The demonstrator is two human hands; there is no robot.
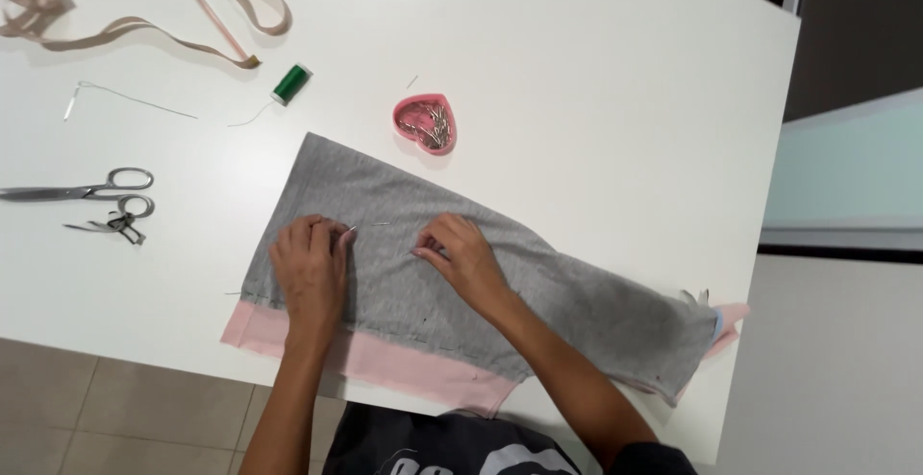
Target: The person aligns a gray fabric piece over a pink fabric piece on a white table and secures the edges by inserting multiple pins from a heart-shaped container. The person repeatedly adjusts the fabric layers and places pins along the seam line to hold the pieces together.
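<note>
A grey piece of fabric (538,283) lies on a pink piece (385,360) on the white table (596,81). My left hand (310,273) rests on the grey fabric with its fingers curled and pinches a thin needle or pin (370,226) that points right. My right hand (460,256) presses on the fabric just right of it, fingertips pinched together at the cloth. A row of pins runs along the grey fabric's near edge.
A pink heart-shaped dish of pins (426,123) sits beyond the fabric. A green thread spool (291,83), large scissors (82,187), small snips (120,217), a pencil (213,15) and a beige tape measure (125,25) lie at the left.
</note>
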